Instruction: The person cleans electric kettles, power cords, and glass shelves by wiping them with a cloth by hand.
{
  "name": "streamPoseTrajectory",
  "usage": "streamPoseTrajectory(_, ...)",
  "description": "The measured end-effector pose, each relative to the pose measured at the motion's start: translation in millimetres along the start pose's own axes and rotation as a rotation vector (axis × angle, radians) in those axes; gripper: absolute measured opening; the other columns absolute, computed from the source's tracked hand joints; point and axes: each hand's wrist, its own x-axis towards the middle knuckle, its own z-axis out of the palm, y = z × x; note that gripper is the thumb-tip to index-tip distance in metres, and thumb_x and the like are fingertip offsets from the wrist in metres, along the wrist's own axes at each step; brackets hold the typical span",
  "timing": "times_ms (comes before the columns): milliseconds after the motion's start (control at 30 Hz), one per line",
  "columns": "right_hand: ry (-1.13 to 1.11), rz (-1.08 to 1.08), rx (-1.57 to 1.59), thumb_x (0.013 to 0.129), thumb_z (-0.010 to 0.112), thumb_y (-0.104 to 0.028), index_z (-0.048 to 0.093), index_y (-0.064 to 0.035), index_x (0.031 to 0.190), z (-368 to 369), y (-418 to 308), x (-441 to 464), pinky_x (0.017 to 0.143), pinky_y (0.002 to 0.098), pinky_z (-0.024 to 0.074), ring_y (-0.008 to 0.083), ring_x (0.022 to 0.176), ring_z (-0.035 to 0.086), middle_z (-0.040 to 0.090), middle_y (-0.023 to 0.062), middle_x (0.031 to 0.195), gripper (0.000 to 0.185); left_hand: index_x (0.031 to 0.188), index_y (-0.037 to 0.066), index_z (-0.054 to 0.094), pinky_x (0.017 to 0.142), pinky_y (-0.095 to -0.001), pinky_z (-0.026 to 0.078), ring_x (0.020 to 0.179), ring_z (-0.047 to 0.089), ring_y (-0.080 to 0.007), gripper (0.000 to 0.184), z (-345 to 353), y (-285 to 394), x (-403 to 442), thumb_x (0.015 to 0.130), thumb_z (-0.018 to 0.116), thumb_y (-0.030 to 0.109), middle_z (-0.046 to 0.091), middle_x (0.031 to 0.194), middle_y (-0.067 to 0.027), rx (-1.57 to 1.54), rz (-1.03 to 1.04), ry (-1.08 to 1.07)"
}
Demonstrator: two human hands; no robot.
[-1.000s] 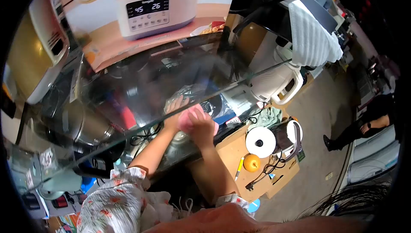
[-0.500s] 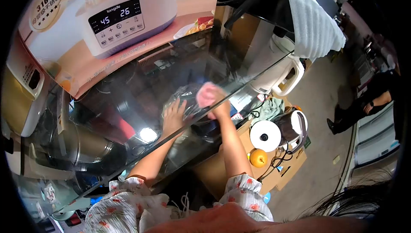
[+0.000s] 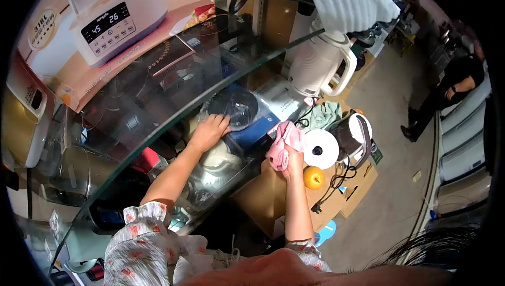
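Note:
My left hand (image 3: 209, 132) reaches in beneath the glass shelf, its fingers curled over the near edge of a dark round item in clear plastic wrap (image 3: 235, 108). That item lies on top of a blue box (image 3: 255, 128). A bunched pink cloth (image 3: 285, 141) is in my right hand (image 3: 292, 164), held out over a cardboard box. Just below my left hand is a pale, rounded appliance (image 3: 218, 157), partly covered by clear plastic.
A glass shelf edge (image 3: 173, 120) runs diagonally above my left arm. A white kettle (image 3: 315, 68), a white round lid (image 3: 321, 150), an orange-yellow round object (image 3: 314, 177) and a cord stand at right. A large printed carton (image 3: 152, 2) is upper left. A person (image 3: 457, 83) is farther right.
My right hand has drawn the pink cloth out from under the glass, toward the right and nearer me. My left hand stays by the wrapped item, its fingers less spread. The view has shifted.

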Motion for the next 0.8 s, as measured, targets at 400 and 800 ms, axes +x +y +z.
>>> streamPoseTrajectory(400, -0.364, -0.738, -0.71, 0.075, 0.047, 0.001, 0.047, -0.0022, 0.086, 43.6, -3.8, -2.0, 0.052, 0.035, 0.0386, 0.0278, 0.059, 0.048, 0.047, 0.0114, 0.068, 0.012, 0.102, -0.002, 0.058, 0.08, -0.0401, 0.045, 0.092, 0.057, -0.0375, 0.025, 1.4, -47.3, 57.4, 0.092, 0.047, 0.017, 0.059, 0.102, -0.0253, -0.538, -0.786, 0.814)
streamPoseTrajectory(800, -0.315, 0.301, 0.352, 0.089, 0.052, -0.024, 0.049, -0.0033, 0.119, 90.9, 32.7, 10.0, 0.083, 0.0362, 0.0493, 0.022, 0.093, 0.061, 0.06, 0.0105, 0.102, 0.037, 0.1, 0.001, 0.054, 0.074, -0.0271, 0.044, 0.082, 0.055, -0.0138, 0.022, -24.7, -21.8, 47.9, 0.097, 0.042, 0.02, 0.062, 0.091, -0.007, -1.144, -0.79, 0.86)
